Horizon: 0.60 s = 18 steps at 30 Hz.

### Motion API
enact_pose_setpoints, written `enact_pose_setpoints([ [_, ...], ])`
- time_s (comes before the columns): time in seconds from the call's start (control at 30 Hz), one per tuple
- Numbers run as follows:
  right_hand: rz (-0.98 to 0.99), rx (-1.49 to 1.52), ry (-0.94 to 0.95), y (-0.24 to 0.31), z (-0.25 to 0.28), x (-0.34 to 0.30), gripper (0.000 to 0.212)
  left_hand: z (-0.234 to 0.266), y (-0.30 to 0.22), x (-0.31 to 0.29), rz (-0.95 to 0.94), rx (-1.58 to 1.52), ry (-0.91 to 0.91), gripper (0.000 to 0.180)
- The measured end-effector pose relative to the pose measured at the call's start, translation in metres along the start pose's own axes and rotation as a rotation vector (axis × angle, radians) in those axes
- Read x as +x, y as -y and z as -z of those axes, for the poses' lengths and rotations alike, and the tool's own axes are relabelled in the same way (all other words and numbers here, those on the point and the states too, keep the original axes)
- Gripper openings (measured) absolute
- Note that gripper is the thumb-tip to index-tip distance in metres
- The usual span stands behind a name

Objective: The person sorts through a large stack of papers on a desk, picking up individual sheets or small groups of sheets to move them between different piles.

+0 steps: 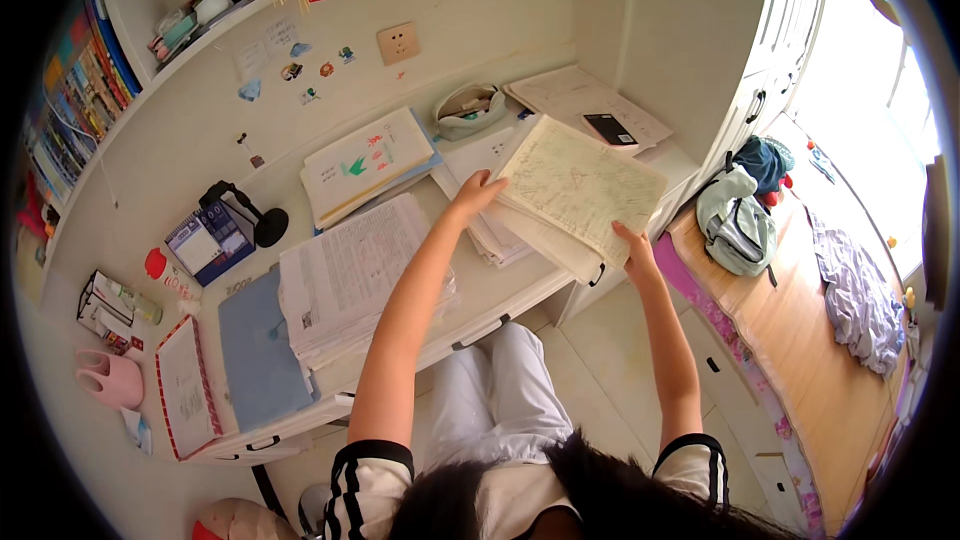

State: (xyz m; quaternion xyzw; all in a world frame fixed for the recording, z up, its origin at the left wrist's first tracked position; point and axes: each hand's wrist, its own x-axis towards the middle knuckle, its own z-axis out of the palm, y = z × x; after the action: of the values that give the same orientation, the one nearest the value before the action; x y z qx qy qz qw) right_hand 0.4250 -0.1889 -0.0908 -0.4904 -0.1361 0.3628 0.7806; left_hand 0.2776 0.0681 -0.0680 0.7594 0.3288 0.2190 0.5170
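Between my two hands is a sheaf of cream papers (585,180), its top sheet covered in fine pencil-like marks. My left hand (478,194) grips its left edge, and my right hand (636,246) pinches its lower right corner. The sheaf is tilted over the right end of the desk, and its lower sheets fan out underneath. Partly hidden below it lie more loose papers (487,233). To the left of my left forearm sits a thick stack of printed sheets (345,265) on a blue-grey folder (258,345).
Behind the papers are a pile of drawing sheets (362,162), an open pencil case (470,112) and a dark phone-like object (610,130). A desk calendar (210,240) and a black stand (268,227) are at the left. A backpack (737,220) rests on the wooden surface at right.
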Motion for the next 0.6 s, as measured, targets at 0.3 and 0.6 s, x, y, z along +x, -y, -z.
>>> enact_pose_setpoints([
  [0.3, -0.053, -0.04, 0.096, -0.011, 0.008, 0.033, 0.046, -0.009, 0.0, 0.024, -0.337, 0.458, -0.27, 0.054],
  [0.6, -0.114, -0.032, 0.136, -0.033, 0.011, 0.04, 0.044, -0.01, 0.016, 0.038, -0.034, 0.409, 0.122, 0.057],
])
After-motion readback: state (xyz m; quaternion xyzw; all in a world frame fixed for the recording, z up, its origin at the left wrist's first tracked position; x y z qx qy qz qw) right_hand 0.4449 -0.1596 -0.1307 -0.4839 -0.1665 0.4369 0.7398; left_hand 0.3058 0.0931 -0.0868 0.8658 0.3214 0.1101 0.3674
